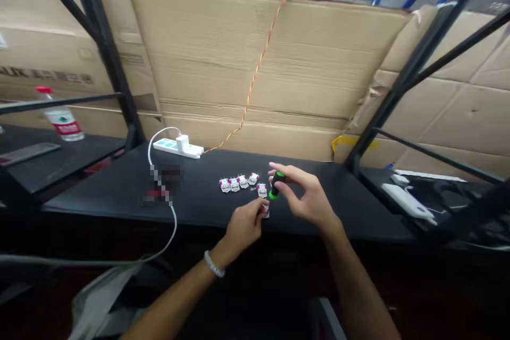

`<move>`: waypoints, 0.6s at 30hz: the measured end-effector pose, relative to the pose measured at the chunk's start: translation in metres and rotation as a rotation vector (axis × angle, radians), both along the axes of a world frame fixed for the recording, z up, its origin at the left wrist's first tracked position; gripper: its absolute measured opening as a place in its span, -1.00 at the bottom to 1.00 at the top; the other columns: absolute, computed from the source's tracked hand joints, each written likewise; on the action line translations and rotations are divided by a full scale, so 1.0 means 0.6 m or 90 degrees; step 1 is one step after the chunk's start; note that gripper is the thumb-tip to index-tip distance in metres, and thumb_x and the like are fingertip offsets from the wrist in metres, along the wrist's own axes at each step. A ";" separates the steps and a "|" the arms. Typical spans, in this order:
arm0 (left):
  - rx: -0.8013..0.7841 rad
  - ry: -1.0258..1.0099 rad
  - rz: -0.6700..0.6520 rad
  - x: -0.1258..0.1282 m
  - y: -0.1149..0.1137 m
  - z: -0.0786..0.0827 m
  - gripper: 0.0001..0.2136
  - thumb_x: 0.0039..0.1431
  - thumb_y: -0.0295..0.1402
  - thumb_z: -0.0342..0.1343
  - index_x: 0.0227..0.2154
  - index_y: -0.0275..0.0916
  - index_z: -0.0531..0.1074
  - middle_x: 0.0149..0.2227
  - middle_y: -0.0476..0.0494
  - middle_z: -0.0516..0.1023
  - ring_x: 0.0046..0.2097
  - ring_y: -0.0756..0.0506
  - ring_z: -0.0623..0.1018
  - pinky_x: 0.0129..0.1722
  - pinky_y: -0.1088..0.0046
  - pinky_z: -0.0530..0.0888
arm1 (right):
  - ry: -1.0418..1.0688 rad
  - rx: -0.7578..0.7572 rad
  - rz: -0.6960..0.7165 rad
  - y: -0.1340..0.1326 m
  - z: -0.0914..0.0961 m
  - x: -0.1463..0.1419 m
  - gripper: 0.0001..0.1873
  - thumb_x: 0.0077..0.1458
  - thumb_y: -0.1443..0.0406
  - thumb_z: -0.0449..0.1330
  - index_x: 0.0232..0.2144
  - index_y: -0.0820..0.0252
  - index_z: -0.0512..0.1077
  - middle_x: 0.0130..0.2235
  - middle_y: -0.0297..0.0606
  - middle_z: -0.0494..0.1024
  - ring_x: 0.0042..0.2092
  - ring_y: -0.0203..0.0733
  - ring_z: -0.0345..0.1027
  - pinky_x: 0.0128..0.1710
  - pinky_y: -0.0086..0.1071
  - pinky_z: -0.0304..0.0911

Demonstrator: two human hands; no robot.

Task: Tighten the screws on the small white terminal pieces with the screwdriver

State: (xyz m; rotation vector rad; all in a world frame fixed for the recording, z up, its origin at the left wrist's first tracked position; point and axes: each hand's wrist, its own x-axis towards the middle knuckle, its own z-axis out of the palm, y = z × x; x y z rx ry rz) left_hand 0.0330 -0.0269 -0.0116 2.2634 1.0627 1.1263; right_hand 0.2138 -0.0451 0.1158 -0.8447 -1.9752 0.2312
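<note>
My right hand (306,194) is closed around the handle of a black and green screwdriver (276,185), held upright. Its tip points down toward a small white and magenta part (267,213) near the table's front edge. My left hand (246,224), with a beaded bracelet on the wrist, pinches that part and partly covers it. Just beyond it lies another white and magenta part (262,189). Several more such parts (234,184) sit in a row to the left. Whether the screwdriver's tip touches the held part, I cannot tell.
A white power strip (195,150) with a plugged-in charger (182,143) lies at the back left of the black table (207,207). A white cable (175,223) hangs over the front edge. Cardboard (199,48) walls the back, and dark metal posts (107,58) stand at both sides.
</note>
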 end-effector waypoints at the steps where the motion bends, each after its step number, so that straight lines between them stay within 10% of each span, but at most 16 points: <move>1: 0.001 0.002 0.001 0.000 0.000 0.000 -0.68 0.26 -0.64 0.06 -0.05 -0.12 0.45 -0.17 -0.04 0.67 -0.17 -0.11 0.66 -0.13 0.43 0.50 | -0.003 0.007 -0.012 -0.002 0.003 -0.002 -0.64 0.35 0.29 0.23 0.16 0.04 0.54 -0.09 -0.21 0.65 -0.16 -0.16 0.56 -0.09 -0.27 0.49; 8: 0.000 0.003 0.007 0.000 -0.001 0.003 -0.69 0.26 -0.63 0.10 -0.05 -0.13 0.46 -0.19 -0.04 0.67 -0.17 -0.11 0.67 -0.13 0.44 0.51 | -0.045 0.095 -0.167 -0.001 0.006 -0.003 -0.75 0.24 0.12 0.38 -0.10 0.11 0.62 -0.33 -0.31 0.49 -0.40 -0.25 0.36 -0.38 -0.37 0.37; 14: 0.001 0.004 0.009 0.001 0.000 0.001 -0.69 0.25 -0.63 0.09 -0.04 -0.14 0.46 -0.14 -0.07 0.69 -0.15 -0.13 0.68 -0.11 0.41 0.52 | -0.080 0.039 -0.063 -0.008 0.005 0.012 -0.49 0.37 0.33 0.13 0.32 0.06 0.36 0.11 -0.13 0.59 0.05 -0.07 0.53 0.09 -0.19 0.45; 18: -0.003 -0.002 0.005 0.001 -0.002 0.002 -0.68 0.26 -0.64 0.09 -0.04 -0.13 0.46 -0.15 -0.05 0.69 -0.16 -0.11 0.68 -0.13 0.43 0.51 | -0.055 0.014 -0.066 -0.009 0.009 0.011 -0.57 0.34 0.32 0.20 0.22 0.04 0.47 -0.05 -0.20 0.64 -0.14 -0.14 0.54 -0.09 -0.28 0.49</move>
